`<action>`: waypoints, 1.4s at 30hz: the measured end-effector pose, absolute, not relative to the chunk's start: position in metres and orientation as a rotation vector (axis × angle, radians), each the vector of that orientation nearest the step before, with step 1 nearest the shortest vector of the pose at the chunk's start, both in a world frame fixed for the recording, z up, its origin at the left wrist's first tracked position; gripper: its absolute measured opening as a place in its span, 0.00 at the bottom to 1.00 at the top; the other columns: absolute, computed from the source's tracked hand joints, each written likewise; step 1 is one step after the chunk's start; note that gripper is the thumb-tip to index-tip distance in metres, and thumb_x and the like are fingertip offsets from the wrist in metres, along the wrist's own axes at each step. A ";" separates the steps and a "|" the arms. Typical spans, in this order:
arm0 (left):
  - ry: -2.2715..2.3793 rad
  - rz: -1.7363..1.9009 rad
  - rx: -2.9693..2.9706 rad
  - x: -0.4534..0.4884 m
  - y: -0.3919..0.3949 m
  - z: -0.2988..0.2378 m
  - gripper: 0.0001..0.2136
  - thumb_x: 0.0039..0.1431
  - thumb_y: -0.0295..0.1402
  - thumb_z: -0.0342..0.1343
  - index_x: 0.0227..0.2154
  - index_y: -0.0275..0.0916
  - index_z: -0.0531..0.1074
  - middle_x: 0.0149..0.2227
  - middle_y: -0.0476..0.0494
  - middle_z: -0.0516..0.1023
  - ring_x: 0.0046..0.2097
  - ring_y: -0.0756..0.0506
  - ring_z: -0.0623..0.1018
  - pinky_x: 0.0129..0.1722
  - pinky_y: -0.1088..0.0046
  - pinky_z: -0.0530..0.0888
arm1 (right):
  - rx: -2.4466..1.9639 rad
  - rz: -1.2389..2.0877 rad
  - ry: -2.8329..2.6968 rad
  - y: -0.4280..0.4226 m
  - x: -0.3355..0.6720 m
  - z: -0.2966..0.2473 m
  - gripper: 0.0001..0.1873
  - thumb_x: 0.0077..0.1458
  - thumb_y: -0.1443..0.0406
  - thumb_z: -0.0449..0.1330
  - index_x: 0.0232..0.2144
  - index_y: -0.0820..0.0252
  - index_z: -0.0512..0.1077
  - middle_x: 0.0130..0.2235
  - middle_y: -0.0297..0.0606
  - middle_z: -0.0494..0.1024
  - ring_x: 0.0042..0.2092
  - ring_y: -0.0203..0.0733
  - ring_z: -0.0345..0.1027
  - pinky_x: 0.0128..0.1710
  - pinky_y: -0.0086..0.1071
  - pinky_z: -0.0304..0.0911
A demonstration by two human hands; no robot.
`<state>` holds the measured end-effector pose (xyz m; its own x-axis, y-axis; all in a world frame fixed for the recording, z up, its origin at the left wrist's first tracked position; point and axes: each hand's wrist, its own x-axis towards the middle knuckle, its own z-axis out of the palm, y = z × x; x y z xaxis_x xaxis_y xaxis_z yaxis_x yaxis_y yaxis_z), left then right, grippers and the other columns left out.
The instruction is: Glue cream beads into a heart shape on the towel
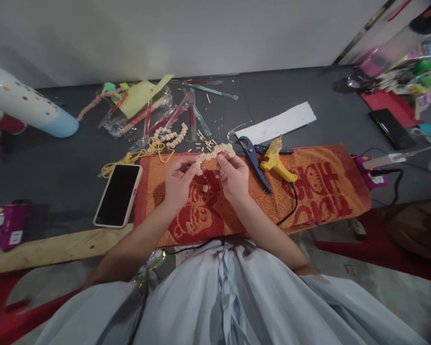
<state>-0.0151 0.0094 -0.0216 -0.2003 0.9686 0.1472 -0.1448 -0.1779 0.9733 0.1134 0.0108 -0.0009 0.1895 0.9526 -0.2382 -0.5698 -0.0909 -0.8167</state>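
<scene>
Head | left hand (177, 182), right hand (233, 178) fingers pinch beaded strip (215, 151) ends | strip arches between

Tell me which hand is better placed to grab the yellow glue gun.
Right, probably. The right hand sits beside the scissors and glue gun on the towel; the left hand is farther off, on the other side. Both pinch the curved strip, so one must let go.
</scene>
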 end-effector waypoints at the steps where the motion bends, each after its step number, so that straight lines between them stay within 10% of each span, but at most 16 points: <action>1: 1.142 1.550 1.131 -0.015 0.009 -0.021 0.10 0.50 0.40 0.68 0.33 0.43 0.78 0.34 0.49 0.80 0.36 0.50 0.78 0.39 0.73 0.74 | -0.986 1.359 -0.500 0.011 0.113 -0.001 0.17 0.37 0.56 0.72 0.26 0.56 0.71 0.24 0.25 0.67 0.24 0.29 0.56 0.22 0.25 0.57; 31: 0.997 1.479 0.775 -0.015 0.013 -0.015 0.15 0.41 0.39 0.73 0.31 0.41 0.77 0.28 0.53 0.79 0.30 0.52 0.80 0.31 0.78 0.75 | -0.889 1.482 -0.426 0.002 0.140 0.002 0.17 0.41 0.59 0.71 0.26 0.56 0.66 0.24 0.24 0.64 0.23 0.27 0.58 0.18 0.22 0.57; 42: 1.007 1.480 0.775 -0.020 0.016 -0.016 0.14 0.44 0.38 0.71 0.32 0.40 0.76 0.27 0.53 0.79 0.31 0.52 0.81 0.31 0.79 0.76 | -0.807 0.782 -0.512 0.020 0.250 0.022 0.11 0.42 0.64 0.61 0.25 0.53 0.60 0.26 0.28 0.59 0.24 0.32 0.55 0.20 0.27 0.50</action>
<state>-0.0195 0.0164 -0.0158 -0.1544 0.9858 -0.0664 -0.4232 -0.0052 0.9060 0.2500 0.0197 0.0220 0.6159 0.7795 0.1144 -0.4160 0.4450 -0.7930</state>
